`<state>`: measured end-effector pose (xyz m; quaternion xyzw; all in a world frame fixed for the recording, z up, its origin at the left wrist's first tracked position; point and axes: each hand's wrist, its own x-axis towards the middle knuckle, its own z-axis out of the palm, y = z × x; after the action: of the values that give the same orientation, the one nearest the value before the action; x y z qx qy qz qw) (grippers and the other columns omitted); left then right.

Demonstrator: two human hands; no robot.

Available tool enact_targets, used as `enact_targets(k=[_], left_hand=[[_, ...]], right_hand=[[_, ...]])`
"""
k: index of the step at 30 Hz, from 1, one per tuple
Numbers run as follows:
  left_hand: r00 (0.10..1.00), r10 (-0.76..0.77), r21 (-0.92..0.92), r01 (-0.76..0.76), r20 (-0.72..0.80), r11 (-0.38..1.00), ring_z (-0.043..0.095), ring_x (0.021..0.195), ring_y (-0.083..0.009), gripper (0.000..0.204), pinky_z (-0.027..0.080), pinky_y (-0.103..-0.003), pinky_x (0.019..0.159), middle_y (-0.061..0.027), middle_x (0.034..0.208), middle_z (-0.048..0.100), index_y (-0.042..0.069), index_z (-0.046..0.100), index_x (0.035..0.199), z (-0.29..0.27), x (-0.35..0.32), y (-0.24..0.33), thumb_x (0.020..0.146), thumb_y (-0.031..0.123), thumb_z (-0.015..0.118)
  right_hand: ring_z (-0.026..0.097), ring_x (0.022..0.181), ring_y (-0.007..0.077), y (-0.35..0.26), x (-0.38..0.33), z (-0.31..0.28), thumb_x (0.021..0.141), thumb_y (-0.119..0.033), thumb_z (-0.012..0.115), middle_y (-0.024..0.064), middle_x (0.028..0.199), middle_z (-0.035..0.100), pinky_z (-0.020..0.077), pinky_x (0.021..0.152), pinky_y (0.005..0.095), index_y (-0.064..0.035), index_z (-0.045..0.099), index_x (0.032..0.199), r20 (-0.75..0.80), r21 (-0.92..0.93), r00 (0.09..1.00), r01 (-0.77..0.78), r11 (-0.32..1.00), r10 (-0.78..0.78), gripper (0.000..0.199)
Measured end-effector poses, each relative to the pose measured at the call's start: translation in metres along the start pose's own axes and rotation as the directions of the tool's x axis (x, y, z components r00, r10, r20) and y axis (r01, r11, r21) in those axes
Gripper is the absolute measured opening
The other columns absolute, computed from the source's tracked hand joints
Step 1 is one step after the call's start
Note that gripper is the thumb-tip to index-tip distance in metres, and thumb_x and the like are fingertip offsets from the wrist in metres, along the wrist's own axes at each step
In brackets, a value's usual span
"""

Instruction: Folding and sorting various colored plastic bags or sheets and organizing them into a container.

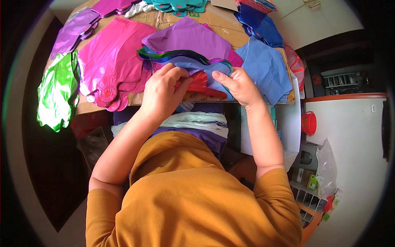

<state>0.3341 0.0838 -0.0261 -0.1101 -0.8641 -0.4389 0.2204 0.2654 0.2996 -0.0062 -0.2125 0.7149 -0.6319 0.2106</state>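
At the near edge of the table, my left hand pinches a shiny red foil piece between thumb and bent fingers. My right hand grips the right end of a layered bundle of thin foil pieces, its thumb lying on top. Blue, green and purple edges show in that bundle, and the red piece is at its near side. Behind the bundle lies a flat purple foil piece. A stack of pink foil pieces with scalloped ends is left of my left hand. Blue foil pieces lie right of my right hand.
Cardboard covers the table. Bright green, lilac, dark blue and teal foil stacks lie around its edges. A white glove is at the back. A red bucket stands right of the table.
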Motion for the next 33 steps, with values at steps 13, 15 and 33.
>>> enact_targets(k=[13,15,33], left_hand=[[0.902,0.428,0.209,-0.408,-0.062,0.889,0.056,0.081,-0.0250,0.024,0.044,-0.037,0.072,-0.0035,0.089,0.062,0.010,0.067,0.092,0.000,0.024,0.009,0.072,0.019,0.077],[0.931,0.361,0.277,-0.336,-0.044,0.900,0.055,0.081,-0.0252,0.027,0.043,-0.037,0.073,-0.0034,0.084,0.060,0.010,0.067,0.092,0.006,0.026,0.006,0.072,0.026,0.077],[0.982,0.148,0.104,-0.160,0.116,0.982,0.058,0.086,-0.0247,0.012,0.039,-0.038,0.080,-0.0015,0.081,0.066,0.010,0.072,0.086,0.002,0.027,-0.011,0.079,0.020,0.072]], right_hand=[[0.058,0.082,0.0050,-0.006,-0.001,0.006,0.088,-0.019,0.074,-0.0020,0.089,0.070,0.0482,0.077,0.0236,-0.0021,0.070,0.102,0.026,-0.010,1.000,-0.009,1.000,0.010,0.022],[0.059,0.081,0.0052,-0.005,-0.002,0.005,0.087,-0.020,0.074,-0.0014,0.089,0.070,0.0484,0.077,0.0232,-0.0023,0.071,0.101,0.011,-0.082,1.000,-0.023,0.996,0.024,0.023],[0.043,0.060,0.0012,-0.013,-0.003,-0.005,0.092,-0.020,0.066,-0.0084,0.068,0.055,0.0370,0.054,0.0227,-0.0044,0.067,0.078,-0.012,-0.075,0.996,-0.092,0.993,0.092,0.021]])
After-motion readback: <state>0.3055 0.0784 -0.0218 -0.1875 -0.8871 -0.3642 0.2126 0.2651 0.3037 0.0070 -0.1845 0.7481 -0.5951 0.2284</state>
